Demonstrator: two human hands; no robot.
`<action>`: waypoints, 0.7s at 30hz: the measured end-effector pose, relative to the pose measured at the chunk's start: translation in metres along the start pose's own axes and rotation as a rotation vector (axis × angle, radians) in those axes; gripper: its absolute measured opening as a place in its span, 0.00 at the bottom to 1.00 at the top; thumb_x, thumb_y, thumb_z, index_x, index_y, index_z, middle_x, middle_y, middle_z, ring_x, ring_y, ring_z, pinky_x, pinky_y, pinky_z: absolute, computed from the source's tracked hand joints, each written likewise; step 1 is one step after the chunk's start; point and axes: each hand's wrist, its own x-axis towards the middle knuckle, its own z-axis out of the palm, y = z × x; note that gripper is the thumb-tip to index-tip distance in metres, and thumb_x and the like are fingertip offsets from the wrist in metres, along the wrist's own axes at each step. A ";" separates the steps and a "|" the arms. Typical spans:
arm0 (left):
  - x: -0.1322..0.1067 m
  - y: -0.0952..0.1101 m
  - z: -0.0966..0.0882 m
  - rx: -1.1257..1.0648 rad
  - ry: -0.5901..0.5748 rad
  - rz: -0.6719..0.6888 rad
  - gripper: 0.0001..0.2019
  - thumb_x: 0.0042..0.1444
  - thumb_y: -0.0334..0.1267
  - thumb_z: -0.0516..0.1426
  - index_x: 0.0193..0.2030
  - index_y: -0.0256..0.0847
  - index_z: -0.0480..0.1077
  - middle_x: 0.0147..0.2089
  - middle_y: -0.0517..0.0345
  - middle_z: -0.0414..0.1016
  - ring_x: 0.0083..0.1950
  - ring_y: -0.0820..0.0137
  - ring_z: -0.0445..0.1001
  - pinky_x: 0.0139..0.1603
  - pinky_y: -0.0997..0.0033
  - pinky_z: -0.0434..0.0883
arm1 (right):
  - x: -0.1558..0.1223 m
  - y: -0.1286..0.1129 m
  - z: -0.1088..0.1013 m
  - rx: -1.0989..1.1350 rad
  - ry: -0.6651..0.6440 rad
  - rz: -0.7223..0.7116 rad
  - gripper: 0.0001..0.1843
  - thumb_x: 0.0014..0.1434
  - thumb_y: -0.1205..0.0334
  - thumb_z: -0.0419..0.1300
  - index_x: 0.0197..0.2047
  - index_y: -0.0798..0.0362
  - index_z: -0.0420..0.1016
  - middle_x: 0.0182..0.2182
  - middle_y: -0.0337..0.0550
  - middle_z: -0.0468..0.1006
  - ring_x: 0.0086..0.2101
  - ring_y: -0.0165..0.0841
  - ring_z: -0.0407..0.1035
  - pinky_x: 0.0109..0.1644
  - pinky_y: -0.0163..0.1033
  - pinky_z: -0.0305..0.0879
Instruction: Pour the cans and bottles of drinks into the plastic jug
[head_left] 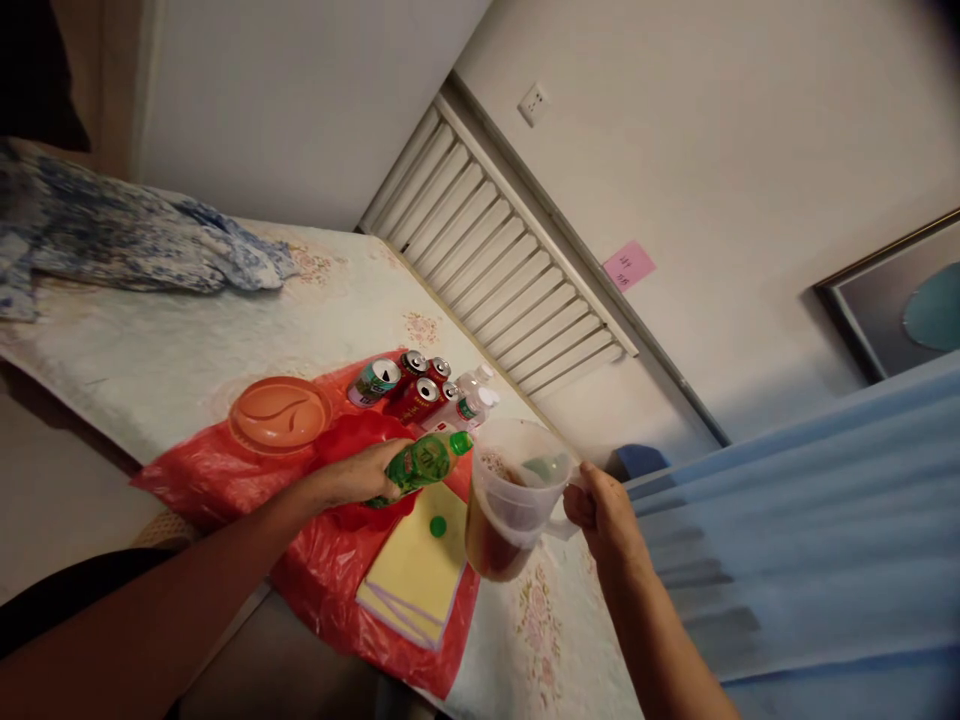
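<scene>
My left hand point(358, 474) is wrapped round a green plastic bottle point(421, 464), held tilted with its open neck pointing at a clear plastic pitcher point(510, 500). My right hand point(604, 508) grips the pitcher's handle and holds it above the table edge; brown liquid fills its lower part. A green bottle cap point(438, 525) lies on a stack of yellow sheets point(416, 580) just below the bottle.
A red plastic sheet point(225, 470) covers part of the table, bearing an orange lid point(279, 414), a red bowl point(360, 440), several drink cans point(409, 385) and small clear bottles point(472, 400). Blue-white cloth point(127, 240) lies at the far left. Blue fabric point(810, 540) hangs at right.
</scene>
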 end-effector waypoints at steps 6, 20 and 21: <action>-0.006 -0.001 -0.003 -0.283 -0.029 0.030 0.32 0.38 0.36 0.61 0.54 0.39 0.63 0.47 0.56 0.74 0.49 0.61 0.72 0.48 0.67 0.68 | -0.005 -0.005 0.014 0.192 0.097 -0.032 0.25 0.55 0.48 0.61 0.19 0.49 0.52 0.12 0.25 0.46 0.15 0.21 0.37 0.18 0.32 0.35; -0.026 0.006 0.021 -0.235 -0.545 0.035 0.42 0.35 0.41 0.71 0.61 0.41 0.67 0.55 0.55 0.76 0.55 0.55 0.73 0.53 0.63 0.72 | 0.019 0.012 0.081 0.485 0.140 -0.108 0.25 0.48 0.52 0.65 0.19 0.49 0.50 0.13 0.24 0.48 0.15 0.20 0.34 0.16 0.29 0.36; -0.025 0.004 0.025 -0.227 -0.568 0.032 0.42 0.34 0.42 0.71 0.61 0.41 0.67 0.55 0.56 0.76 0.55 0.55 0.73 0.52 0.63 0.73 | 0.021 0.017 0.088 0.515 0.135 -0.104 0.25 0.48 0.52 0.65 0.19 0.50 0.50 0.13 0.24 0.48 0.15 0.20 0.35 0.16 0.29 0.36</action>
